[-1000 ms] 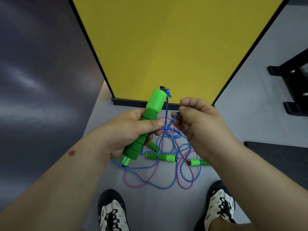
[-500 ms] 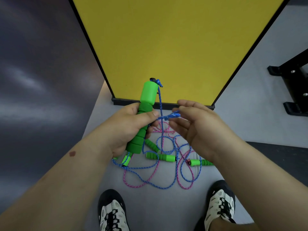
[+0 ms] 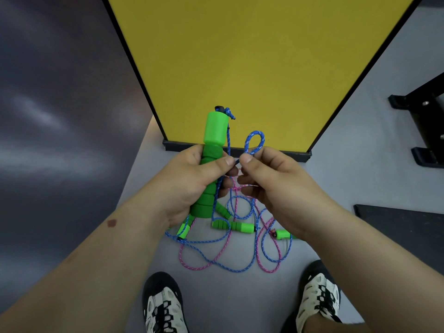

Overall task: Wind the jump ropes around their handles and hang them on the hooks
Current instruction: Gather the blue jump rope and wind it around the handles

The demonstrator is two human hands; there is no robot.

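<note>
Room: you stand on a grey floor [image 3: 348, 164], with a dark wall [image 3: 60, 104] beyond your left hand.
Yellow panel: a big board [image 3: 252, 56] edged in black rises just past your fingertips, and its dark base strip lies directly behind them.
Black frame: a metal stand [image 3: 422, 131] sits well out from your right hand, on the floor.
Dark mat: its corner [image 3: 403, 227] lies beside your right forearm.
Shoes: 2 black-and-white trainers, left [image 3: 163, 306] and right [image 3: 317, 299], show below your wrists.
Rope pile: blue and pink cords [image 3: 230, 263] lie tangled on the floor under both hands, with 3 green handles [image 3: 236, 226] among them; your hands cover part of the tangle.
Left hand: your left hand [image 3: 192, 181] has its fingers wrapped round the held green handle [image 3: 215, 133], which is upright, its top above your thumb and a blue knot at its cap.
Right hand: your right hand [image 3: 276, 183] pinches the blue rope [image 3: 254, 143] between thumb and forefinger, just beside your left thumb; a small loop stands up above the pinch.
Rope run: the blue cord drops from the cap along the handle, past your left fingers, to the floor pile.
Writing: none that you can read.
</note>
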